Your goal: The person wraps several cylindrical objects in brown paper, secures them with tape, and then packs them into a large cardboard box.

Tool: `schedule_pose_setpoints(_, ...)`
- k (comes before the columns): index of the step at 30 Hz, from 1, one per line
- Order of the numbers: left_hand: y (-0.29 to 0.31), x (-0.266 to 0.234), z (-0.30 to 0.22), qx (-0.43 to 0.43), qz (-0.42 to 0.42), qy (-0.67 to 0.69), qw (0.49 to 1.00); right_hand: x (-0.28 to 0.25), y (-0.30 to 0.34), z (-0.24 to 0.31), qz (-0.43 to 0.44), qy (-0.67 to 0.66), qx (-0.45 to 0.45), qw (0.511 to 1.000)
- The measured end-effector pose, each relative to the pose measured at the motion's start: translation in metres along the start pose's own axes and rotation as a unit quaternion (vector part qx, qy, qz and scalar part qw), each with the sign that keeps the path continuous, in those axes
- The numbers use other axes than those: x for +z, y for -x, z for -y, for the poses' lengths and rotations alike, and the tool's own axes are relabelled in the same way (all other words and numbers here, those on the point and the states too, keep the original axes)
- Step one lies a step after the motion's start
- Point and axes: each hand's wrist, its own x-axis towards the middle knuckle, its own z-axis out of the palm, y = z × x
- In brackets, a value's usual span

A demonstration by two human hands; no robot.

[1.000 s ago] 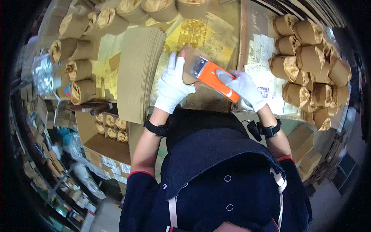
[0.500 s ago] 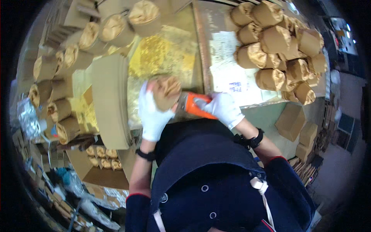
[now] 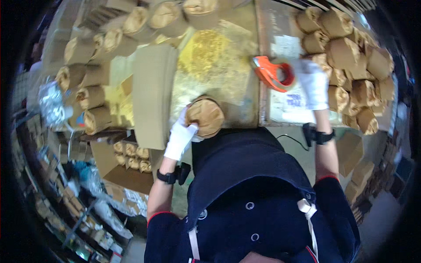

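Note:
My left hand [image 3: 180,139], in a white glove, grips a short brown paper-wrapped roll [image 3: 205,116] by its left side. The roll's folded paper end faces up, near the table's front edge. Farther right, an orange tape dispenser [image 3: 275,73] with a tape roll lies by the table's divider strip. Just right of it is my right hand [image 3: 313,84], also gloved and smeared by motion. Its fingers do not show clearly, and whether it touches the dispenser cannot be made out. Close to that hand is a heap of similar wrapped rolls [image 3: 346,53].
A stack of flat cardboard [image 3: 152,94] stands left of the work spot. More wrapped rolls [image 3: 168,18] line the table's back and left. Below left, an open carton [image 3: 127,174] holds several rolls. White printed sheets [image 3: 285,107] lie on the right side.
My right hand and the tape dispenser have moved away from the wrapped roll, to the right and farther back. My left hand still holds the roll, now turned with its folded end up.

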Motion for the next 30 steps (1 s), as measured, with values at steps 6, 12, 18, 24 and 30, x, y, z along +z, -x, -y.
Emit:
schedule_pose_setpoints(6,-0.001,-0.056,0.000,-0.125,-0.034,0.340,0.931,-0.069,-0.065,-0.100,-0.272,0.052,0.094,0.956)
schedule_pose_setpoints(12,-0.055,-0.180,-0.087,-0.025,-0.088,0.317,0.944,-0.085,-0.073,-0.098,-0.190,0.214,0.176,0.942)
schedule_pose_setpoints(18,-0.147,-0.307,-0.117,0.039,-0.279,0.237,0.930,-0.072,-0.070,-0.195,-0.002,0.490,-0.002,0.872)
schedule_pose_setpoints(24,-0.174,-0.304,-0.103,0.093,-0.259,0.327,0.904,-0.087,-0.088,-0.207,0.119,0.531,-0.132,0.828)
schedule_pose_setpoints(30,-0.055,-0.170,-0.033,0.015,-0.215,-0.395,0.893,-0.095,-0.099,-0.220,0.104,0.220,-0.171,0.955)
